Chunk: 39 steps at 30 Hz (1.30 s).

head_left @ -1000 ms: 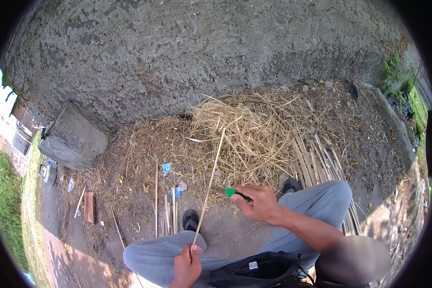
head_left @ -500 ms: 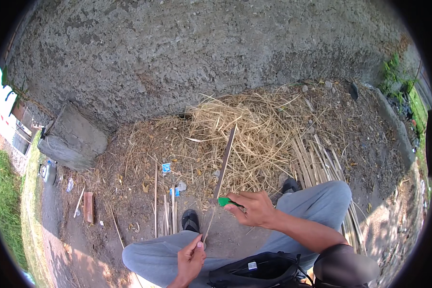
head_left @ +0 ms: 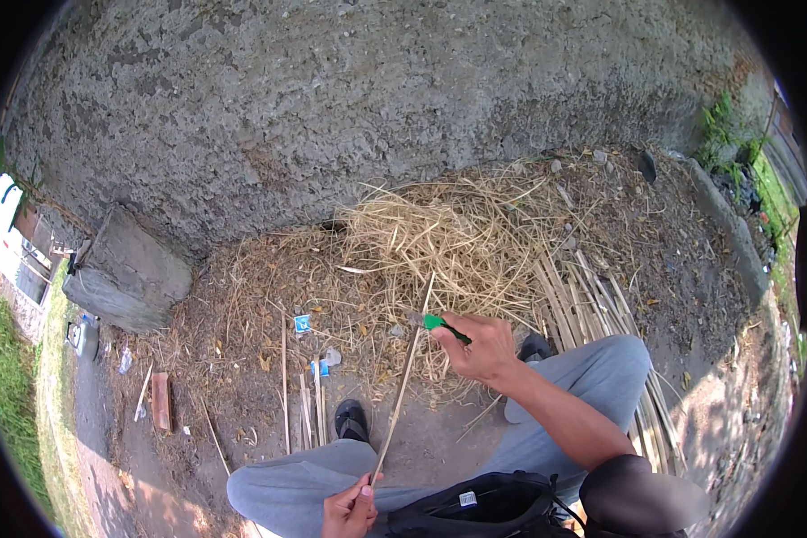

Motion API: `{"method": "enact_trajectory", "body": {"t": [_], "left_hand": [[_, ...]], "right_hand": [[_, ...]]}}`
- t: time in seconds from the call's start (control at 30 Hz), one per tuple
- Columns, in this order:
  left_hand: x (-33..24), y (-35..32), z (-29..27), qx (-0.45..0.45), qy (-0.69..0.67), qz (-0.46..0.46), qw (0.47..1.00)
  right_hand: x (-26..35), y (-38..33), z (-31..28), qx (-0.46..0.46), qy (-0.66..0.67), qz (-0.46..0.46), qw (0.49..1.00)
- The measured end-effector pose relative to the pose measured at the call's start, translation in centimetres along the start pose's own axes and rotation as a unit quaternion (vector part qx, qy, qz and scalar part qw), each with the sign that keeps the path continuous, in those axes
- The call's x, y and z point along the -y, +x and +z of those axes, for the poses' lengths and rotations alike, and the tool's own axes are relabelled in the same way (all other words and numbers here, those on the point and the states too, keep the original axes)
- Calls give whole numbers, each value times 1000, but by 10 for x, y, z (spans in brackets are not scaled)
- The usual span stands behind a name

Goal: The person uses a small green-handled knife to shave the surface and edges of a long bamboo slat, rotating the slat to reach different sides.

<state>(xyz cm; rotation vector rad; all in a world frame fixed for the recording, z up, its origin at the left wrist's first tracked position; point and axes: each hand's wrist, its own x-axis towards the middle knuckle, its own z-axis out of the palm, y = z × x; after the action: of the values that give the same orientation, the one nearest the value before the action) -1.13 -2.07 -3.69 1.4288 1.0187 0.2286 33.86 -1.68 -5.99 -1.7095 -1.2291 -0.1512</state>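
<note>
My left hand (head_left: 350,511), low in the view by my left knee, pinches the near end of a long thin bamboo strip (head_left: 397,408). The strip slants up and away between my legs toward the straw-coloured pile. My right hand (head_left: 482,348) is closed around a green-handled cutter knife (head_left: 434,322). Its short blade sits against the strip, past the strip's middle; the exact contact is too small to make out.
A heap of bamboo shavings (head_left: 439,233) lies before the rough wall (head_left: 332,108). Split bamboo strips (head_left: 592,305) lie by my right leg, and a few sticks (head_left: 309,408) by my left shoe. A concrete block (head_left: 134,269) and a reddish brick-like piece (head_left: 161,402) are at left.
My right hand and the cutter knife have moved away from me along the strip. My left hand has come slightly nearer my body. The strip between them now shows a longer pale stretch.
</note>
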Motion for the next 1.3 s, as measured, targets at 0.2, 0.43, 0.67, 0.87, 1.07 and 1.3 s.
{"method": "enact_trajectory", "body": {"t": [0.2, 0.43, 0.67, 0.87, 1.07, 1.3], "left_hand": [[12, -18, -6, -54, 76, 43, 995], [9, 3, -14, -98, 16, -51, 994], [-8, 26, 7, -57, -5, 24, 998], [-18, 26, 10, -25, -101, -72, 992], [-28, 32, 9, 30, -183, -25, 982], [-38, 23, 21, -5, -133, -91, 987]], "right_hand": [[-72, 30, -16, 28, -56, 304, 951], [12, 1, -13, 144, 161, 173, 961], [46, -36, 1, 212, 109, 24, 971], [46, -36, -8, 183, 72, -29, 980], [47, -30, -16, 157, 36, -57, 985], [35, -34, 0, 161, -40, -50, 985]]}}
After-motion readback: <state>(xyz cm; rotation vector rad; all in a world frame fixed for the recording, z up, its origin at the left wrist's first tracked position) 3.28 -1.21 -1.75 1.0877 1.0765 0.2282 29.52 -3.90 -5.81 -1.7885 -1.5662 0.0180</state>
